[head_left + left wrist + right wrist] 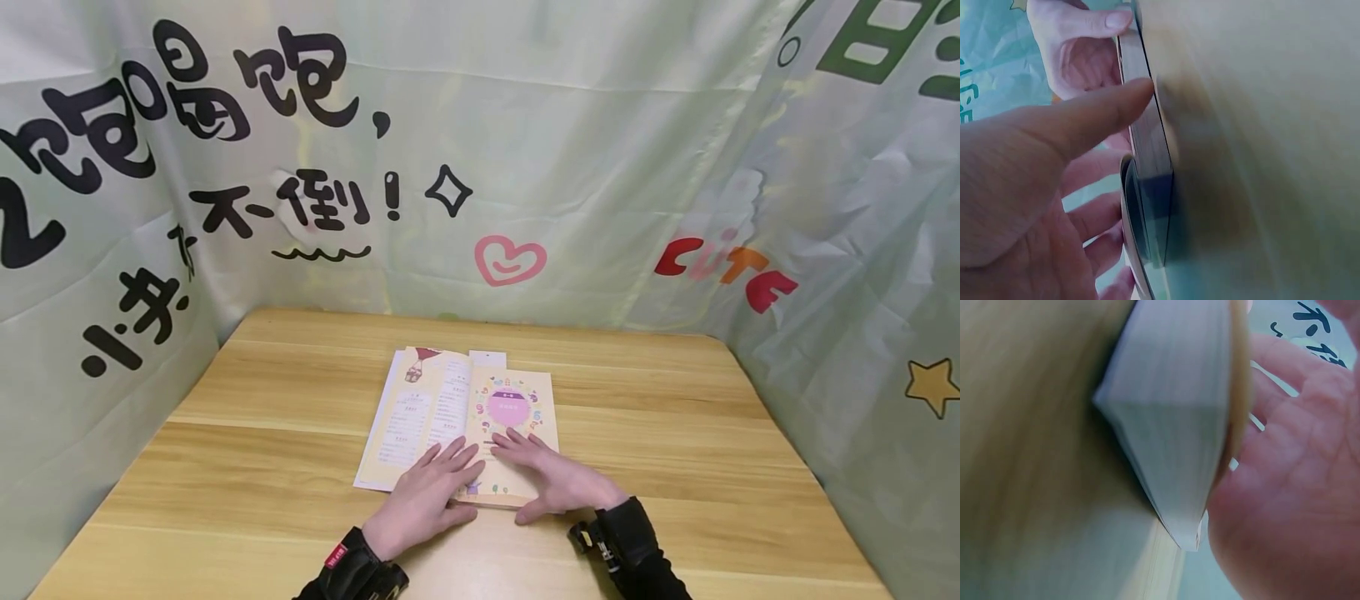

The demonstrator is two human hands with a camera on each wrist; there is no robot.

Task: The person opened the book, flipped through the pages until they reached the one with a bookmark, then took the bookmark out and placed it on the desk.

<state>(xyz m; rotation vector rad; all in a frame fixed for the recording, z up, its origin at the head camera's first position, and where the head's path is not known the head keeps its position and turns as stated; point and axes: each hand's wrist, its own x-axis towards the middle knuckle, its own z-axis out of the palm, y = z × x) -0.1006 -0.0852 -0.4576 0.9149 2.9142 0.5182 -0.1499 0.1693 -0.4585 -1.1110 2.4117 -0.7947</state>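
An open book (517,471) lies on the table, its left page covered in columns of print and its right page bearing a pink circle ringed by small coloured figures. My left hand (431,496) rests across the lower inner part of the spread, fingers straight. On the lower half of the right page is my right hand (558,479), its fingers spread and its thumb at the bottom edge. In the left wrist view the thumb of the left hand touches the book's page edges (1147,131). The right wrist view shows the thick page block (1166,425) beside the right palm.
The wooden table (637,433) extends around the book on all sides. A small white card or paper (489,358) sticks out behind the book's top edge. Printed cloth (585,167) with black lettering, a pink heart and a star hangs along the back and sides.
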